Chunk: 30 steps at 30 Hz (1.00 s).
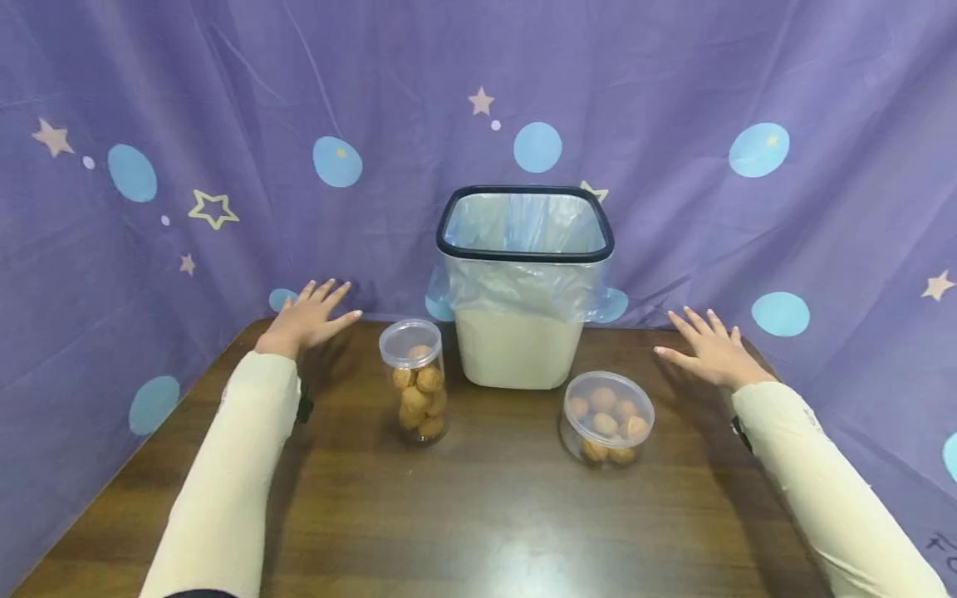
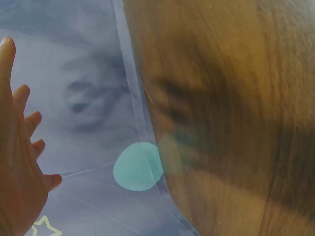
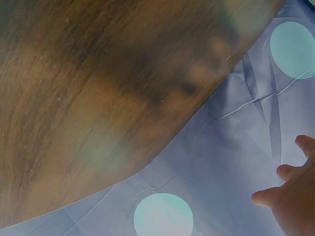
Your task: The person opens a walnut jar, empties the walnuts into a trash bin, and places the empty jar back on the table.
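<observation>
My left hand (image 1: 305,320) is held out over the table's far left corner, fingers spread and nothing in it. In the left wrist view that hand (image 2: 22,162) shows at the left edge. On the far right, my right hand (image 1: 713,353) is likewise spread and holds nothing; the right wrist view catches only part of this hand (image 3: 290,191). Closest to the left hand stands a tall clear jar (image 1: 413,382) of walnuts with a clear lid. Nearer the right hand is a low round clear container (image 1: 607,415), lidded, also with walnuts inside.
Between the two containers, at the back, stands a cream bin (image 1: 516,349) with a black rim, lined with a translucent bag (image 1: 516,286). A purple patterned curtain (image 1: 419,91) hangs behind the brown wooden table (image 1: 359,515). The table's back corners are rounded.
</observation>
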{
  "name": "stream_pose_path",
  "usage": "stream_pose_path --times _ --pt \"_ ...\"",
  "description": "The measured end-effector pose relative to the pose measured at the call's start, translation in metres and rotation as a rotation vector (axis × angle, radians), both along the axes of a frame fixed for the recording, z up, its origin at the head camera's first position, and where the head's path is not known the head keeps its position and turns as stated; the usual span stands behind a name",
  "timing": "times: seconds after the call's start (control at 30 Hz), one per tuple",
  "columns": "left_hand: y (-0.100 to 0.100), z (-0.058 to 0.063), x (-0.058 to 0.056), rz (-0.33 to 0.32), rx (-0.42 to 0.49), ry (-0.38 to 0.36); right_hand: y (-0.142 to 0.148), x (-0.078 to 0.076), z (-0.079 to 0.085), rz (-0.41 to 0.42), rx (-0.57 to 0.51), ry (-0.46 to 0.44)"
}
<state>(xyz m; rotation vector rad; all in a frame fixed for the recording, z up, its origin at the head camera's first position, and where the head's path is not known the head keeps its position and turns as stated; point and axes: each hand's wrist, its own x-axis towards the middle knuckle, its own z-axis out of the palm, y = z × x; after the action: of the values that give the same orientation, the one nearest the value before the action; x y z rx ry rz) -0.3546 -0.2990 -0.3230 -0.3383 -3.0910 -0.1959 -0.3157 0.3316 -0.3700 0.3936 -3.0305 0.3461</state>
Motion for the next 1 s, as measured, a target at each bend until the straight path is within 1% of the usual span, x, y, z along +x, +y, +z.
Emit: stream_pose_path --times 0.1,0.27,0.37,0.53,0.67,0.77,0.9,1.0 --pt "-0.001 0.001 0.000 -0.007 0.030 0.009 -0.001 0.000 -0.002 0.009 0.005 -0.010" --pt "0.004 0.012 -0.001 -0.037 0.090 0.067 -0.002 0.000 0.000 0.040 -0.013 0.019" --pt "0.006 0.017 0.000 -0.057 0.113 0.082 -0.003 0.001 0.002 0.061 -0.034 0.032" --pt "0.007 0.022 0.004 -0.130 0.203 0.130 -0.006 0.005 0.006 0.093 -0.082 0.046" --pt "0.011 0.022 0.008 -0.204 0.276 0.158 -0.008 0.011 0.008 0.121 -0.128 0.067" --pt "0.014 0.021 0.013 -0.232 0.333 0.158 -0.011 0.014 0.009 0.149 -0.162 0.088" --pt "0.019 0.020 0.022 -0.248 0.425 0.167 -0.018 0.020 0.010 0.196 -0.197 0.097" --pt "0.024 0.019 0.030 -0.298 0.511 0.164 -0.024 0.026 0.009 0.232 -0.208 0.114"
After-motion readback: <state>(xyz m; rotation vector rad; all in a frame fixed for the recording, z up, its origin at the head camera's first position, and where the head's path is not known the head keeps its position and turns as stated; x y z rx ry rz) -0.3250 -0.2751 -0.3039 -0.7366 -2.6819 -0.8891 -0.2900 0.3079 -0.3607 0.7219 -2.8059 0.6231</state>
